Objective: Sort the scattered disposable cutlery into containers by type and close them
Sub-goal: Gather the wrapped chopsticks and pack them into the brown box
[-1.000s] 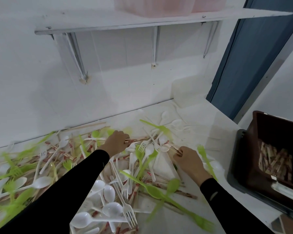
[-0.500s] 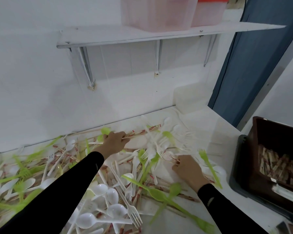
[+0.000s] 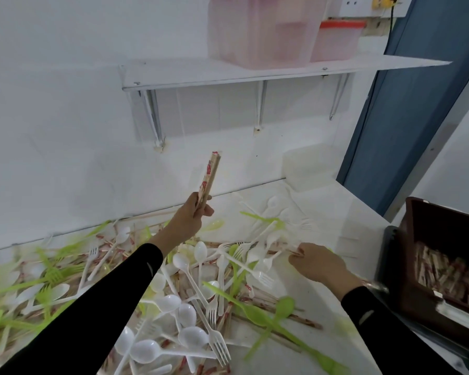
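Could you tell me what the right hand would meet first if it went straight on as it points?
The right hand would probably meet the heaped white forks and spoons just past its fingertips; depth unclear.

- The left sleeve [image 3: 92,307] is black, long and close-fitting, and ends at the wrist.
- A small pale slanted mark [image 3: 150,268] sits on it near the cuff.
- The right sleeve [image 3: 390,334] is the same black cloth, with a like pale streak [image 3: 366,315] near its cuff.
- A shiny wristband [image 3: 374,285] shows at the right cuff, too blurred to identify.
- The left hand [image 3: 186,220] and right hand [image 3: 318,262] are bare.
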Demonstrator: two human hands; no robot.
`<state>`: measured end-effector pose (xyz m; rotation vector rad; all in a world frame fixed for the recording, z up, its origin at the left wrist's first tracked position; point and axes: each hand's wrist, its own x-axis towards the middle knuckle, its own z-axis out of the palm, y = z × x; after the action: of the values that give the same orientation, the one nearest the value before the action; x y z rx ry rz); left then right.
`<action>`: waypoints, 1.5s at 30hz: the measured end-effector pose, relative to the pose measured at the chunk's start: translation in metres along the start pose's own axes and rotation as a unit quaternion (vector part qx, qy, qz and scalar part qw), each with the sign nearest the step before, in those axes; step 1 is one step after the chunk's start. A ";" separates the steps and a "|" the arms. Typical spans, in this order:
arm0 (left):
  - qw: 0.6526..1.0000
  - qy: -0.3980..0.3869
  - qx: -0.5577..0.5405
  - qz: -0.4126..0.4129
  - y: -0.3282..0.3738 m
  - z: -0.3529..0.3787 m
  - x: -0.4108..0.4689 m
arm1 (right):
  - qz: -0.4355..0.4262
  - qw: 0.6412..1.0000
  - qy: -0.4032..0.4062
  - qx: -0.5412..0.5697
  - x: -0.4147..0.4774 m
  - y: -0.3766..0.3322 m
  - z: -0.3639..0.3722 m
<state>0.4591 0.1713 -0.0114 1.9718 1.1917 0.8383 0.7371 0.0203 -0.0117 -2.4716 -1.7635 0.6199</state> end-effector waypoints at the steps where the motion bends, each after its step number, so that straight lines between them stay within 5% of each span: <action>1: 1.000 0.007 -0.017 0.003 -0.001 0.001 0.000 | -0.018 0.999 -0.033 -0.025 0.000 0.000 -0.004; 8: 0.980 0.133 -0.145 0.013 -0.002 0.006 -0.006 | -0.036 0.992 -0.103 0.061 -0.006 -0.005 -0.026; 11: 0.983 0.095 -0.156 -0.019 -0.013 0.014 -0.013 | 0.003 0.962 -0.162 0.219 -0.013 -0.013 -0.032; 14: 0.992 0.055 -0.104 -0.055 -0.025 0.029 -0.018 | -0.018 0.943 -0.204 0.261 -0.008 -0.023 -0.033; 21: 0.989 0.020 -0.092 -0.110 -0.049 0.038 -0.020 | -0.087 0.902 -0.161 0.390 0.012 -0.053 -0.034; 27: 0.954 0.158 -0.233 -0.099 -0.018 -0.002 0.000 | -0.116 0.922 -0.055 0.366 0.046 -0.080 -0.027; 30: 0.974 0.174 -0.085 -0.117 -0.032 -0.034 0.010 | -0.149 0.958 0.015 0.245 0.074 -0.093 -0.017; 33: 0.972 0.160 0.051 -0.164 -0.058 -0.059 0.021 | -0.134 0.976 -0.003 0.169 0.097 -0.101 0.004; 38: 0.957 0.033 0.214 -0.194 -0.108 -0.076 0.035 | -0.189 0.982 0.005 -0.009 0.116 -0.115 0.036; 45: 0.909 -0.068 0.367 -0.185 -0.130 -0.067 0.054 | -0.245 0.969 -0.041 0.005 0.120 -0.125 0.058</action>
<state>0.3639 0.2805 -0.0687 2.1904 1.9006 0.0317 0.6372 0.1630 -0.0678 -1.9029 -2.2717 0.6829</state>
